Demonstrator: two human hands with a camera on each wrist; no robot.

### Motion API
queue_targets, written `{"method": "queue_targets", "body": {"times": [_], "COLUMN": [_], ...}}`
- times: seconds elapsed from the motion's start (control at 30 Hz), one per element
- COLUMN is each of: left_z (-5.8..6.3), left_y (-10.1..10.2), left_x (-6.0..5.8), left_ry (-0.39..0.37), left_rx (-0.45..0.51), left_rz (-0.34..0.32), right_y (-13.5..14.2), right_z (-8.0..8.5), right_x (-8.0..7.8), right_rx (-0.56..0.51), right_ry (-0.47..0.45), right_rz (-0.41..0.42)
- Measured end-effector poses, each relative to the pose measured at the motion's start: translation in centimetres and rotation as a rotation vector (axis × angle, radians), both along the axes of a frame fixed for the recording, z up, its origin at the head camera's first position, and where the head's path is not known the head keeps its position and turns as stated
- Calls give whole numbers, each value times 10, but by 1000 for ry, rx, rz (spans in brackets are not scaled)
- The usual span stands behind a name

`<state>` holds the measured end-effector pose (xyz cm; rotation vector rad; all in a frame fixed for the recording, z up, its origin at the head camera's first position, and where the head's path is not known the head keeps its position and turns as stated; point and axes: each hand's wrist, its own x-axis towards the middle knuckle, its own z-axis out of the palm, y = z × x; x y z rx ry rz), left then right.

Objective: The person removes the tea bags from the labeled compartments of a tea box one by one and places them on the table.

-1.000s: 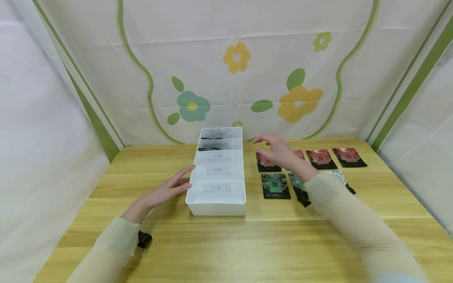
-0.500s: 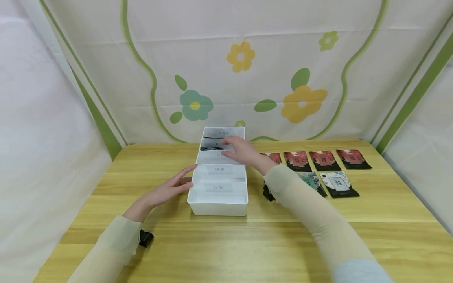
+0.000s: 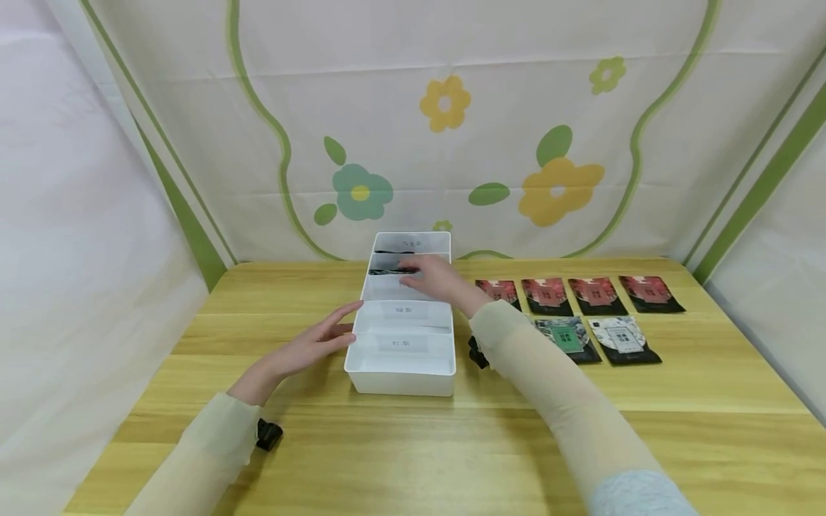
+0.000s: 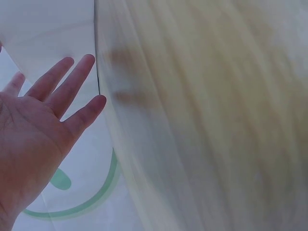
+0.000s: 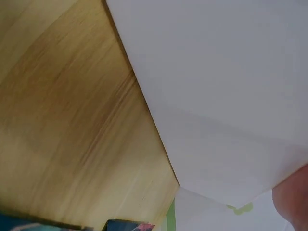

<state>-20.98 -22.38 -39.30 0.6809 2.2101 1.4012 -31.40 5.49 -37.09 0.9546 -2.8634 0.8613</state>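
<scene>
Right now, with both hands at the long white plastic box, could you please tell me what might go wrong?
The right hand, over the long white plastic box, is close to a dark patterned packet in one compartment and might dislodge it. The cream right sleeve appears close to the flat green-and-black packet and could drag it askew. The left hand is at the box's side, so an uneven push could slide the box.

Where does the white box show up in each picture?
Head: the white box stands near the centre, on the table.
Left wrist: apparently its shiny side fills the centre and right.
Right wrist: its wall fills the upper right.
Shared landmark: the floral curtain.
</scene>
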Motion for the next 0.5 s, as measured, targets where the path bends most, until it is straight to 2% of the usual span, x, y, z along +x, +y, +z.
{"method": "queue_targets", "body": {"times": [0.27, 0.5], "left_z": [2, 0], "left_y": [1, 1], "left_x": [1, 1], "left_ry": [-9, -9], "left_rx": [-7, 1], "left_rz": [16, 9], "right_y": [-2, -2], "right_z": [-1, 0], "right_x": [0, 1], "right_rx": [-28, -28], "right_ry": [-57, -18], "right_rz": [-49, -55]}}
